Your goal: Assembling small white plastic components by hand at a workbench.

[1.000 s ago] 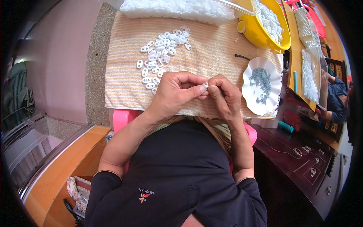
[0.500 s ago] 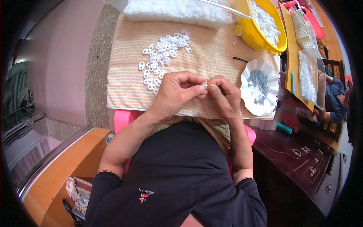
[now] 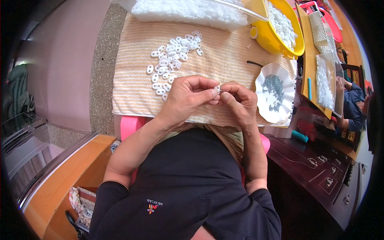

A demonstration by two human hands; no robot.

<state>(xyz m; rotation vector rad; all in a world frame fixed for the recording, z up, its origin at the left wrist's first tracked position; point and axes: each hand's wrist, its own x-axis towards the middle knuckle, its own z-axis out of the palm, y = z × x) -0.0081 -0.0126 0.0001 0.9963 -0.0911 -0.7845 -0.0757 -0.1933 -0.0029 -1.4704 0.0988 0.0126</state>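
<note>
Your left hand (image 3: 183,97) pinches a small white piece (image 3: 217,88) above the striped towel (image 3: 228,56); your right hand (image 3: 242,102) pinches a thin dark piece (image 3: 222,91) just beside it, its details too small to tell; loose white pieces (image 3: 171,48) lie beyond your left hand, near the towel's middle.

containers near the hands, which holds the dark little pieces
The white wavy dish beside the right hand; the yellow tub and clear box hold white pieces.

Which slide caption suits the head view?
Hands meet at a small white piece above a striped towel, near a wavy-edged dish.
</note>
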